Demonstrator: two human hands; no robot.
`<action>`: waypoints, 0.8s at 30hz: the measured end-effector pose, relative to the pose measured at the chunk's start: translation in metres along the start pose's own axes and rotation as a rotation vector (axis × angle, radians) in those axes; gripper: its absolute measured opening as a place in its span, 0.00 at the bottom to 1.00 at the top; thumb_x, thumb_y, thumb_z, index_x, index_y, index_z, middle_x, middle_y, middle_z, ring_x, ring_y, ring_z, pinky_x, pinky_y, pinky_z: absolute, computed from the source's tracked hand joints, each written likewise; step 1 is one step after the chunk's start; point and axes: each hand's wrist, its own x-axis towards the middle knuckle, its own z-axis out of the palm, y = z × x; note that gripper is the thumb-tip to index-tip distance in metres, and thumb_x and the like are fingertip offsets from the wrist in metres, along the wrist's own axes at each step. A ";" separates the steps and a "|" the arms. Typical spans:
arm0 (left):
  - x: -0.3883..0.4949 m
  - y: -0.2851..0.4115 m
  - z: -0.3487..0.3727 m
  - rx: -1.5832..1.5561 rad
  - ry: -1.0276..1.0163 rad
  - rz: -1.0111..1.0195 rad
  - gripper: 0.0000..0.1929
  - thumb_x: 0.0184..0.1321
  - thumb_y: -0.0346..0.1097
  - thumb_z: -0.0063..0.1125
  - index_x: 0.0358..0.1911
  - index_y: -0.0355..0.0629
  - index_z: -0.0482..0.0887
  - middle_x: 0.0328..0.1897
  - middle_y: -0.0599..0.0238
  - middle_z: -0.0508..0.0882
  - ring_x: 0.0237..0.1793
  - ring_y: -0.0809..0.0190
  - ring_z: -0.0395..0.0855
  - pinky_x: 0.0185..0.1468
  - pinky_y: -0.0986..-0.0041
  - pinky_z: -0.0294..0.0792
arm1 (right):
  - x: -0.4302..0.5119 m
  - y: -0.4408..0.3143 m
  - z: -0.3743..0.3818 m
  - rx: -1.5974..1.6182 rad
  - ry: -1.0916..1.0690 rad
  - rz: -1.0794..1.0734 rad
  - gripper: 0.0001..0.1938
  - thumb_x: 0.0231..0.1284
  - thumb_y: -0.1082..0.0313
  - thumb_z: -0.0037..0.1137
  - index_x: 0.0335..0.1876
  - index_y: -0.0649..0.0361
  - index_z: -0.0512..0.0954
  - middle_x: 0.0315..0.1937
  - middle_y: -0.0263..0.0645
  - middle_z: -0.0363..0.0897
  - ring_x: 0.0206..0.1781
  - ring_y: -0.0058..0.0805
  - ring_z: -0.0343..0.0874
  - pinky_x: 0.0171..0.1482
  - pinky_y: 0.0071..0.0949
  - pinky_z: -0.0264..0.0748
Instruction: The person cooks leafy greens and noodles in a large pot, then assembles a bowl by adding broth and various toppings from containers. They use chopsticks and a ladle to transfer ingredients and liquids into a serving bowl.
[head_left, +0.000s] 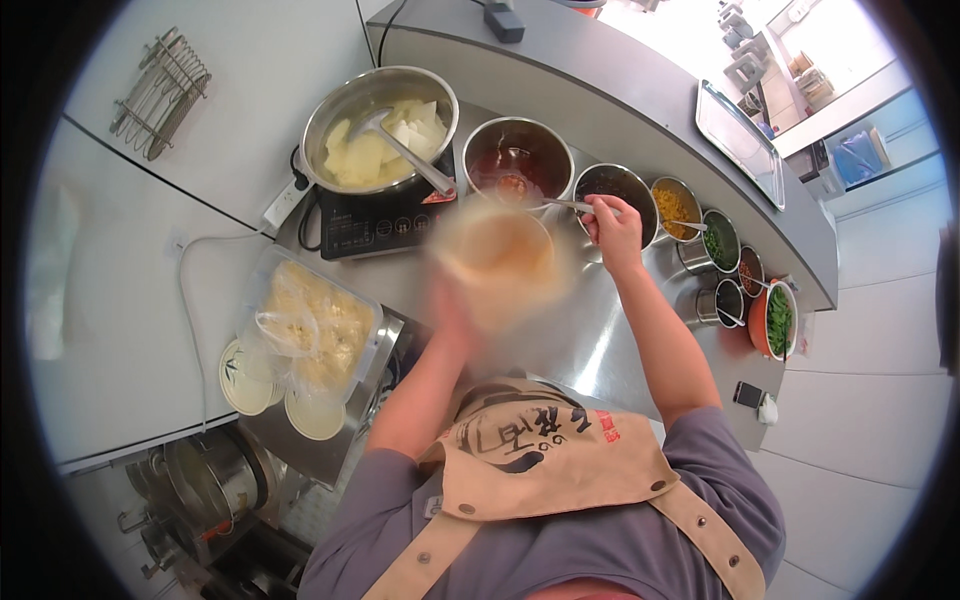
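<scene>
My left hand (454, 311) holds a pale bowl (499, 289), strongly blurred; its brownish inside cannot be made out clearly. By its metal handle my right hand (616, 231) grips a ladle (559, 202). The ladle reaches left over a steel pot (570, 161) of reddish liquid, just beyond the bowl. Behind my right hand stands a second steel pot (600, 171) with dark contents. A large steel pot (309, 161) sits on a black induction cooker (367, 232); it holds pale sheet-like pieces in liquid, with a big ladle (412, 154) resting in it.
At left, a plastic tub (371, 322) holds bagged noodle-like food beside stacked bowls (319, 416). Several small steel containers of toppings (679, 202) line the right. An orange bowl (761, 319) holds greens. Farther right lies a phone (748, 394). A raised ledge (600, 71) runs behind.
</scene>
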 end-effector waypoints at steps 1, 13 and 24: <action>0.001 -0.001 -0.003 -0.006 0.001 -0.002 0.26 0.58 0.33 0.54 0.62 0.44 0.69 0.61 0.56 0.76 0.58 0.51 0.79 0.60 0.57 0.77 | -0.010 -0.002 -0.004 -0.004 -0.006 -0.002 0.10 0.70 0.67 0.50 0.44 0.65 0.80 0.23 0.34 0.79 0.19 0.12 0.69 0.21 0.14 0.62; 0.024 -0.003 -0.040 0.026 -0.073 0.002 0.25 0.58 0.34 0.54 0.61 0.39 0.70 0.59 0.54 0.78 0.57 0.51 0.79 0.60 0.57 0.77 | -0.121 0.010 -0.016 -0.845 -0.326 -0.836 0.15 0.57 0.79 0.55 0.52 0.65 0.77 0.31 0.45 0.77 0.31 0.43 0.78 0.32 0.34 0.75; -0.009 0.015 0.023 0.038 0.034 -0.090 0.26 0.57 0.31 0.52 0.62 0.40 0.68 0.61 0.53 0.77 0.59 0.51 0.79 0.61 0.57 0.76 | 0.006 0.011 0.022 -0.687 0.077 -0.701 0.08 0.64 0.73 0.51 0.43 0.65 0.80 0.30 0.47 0.81 0.32 0.44 0.82 0.36 0.36 0.78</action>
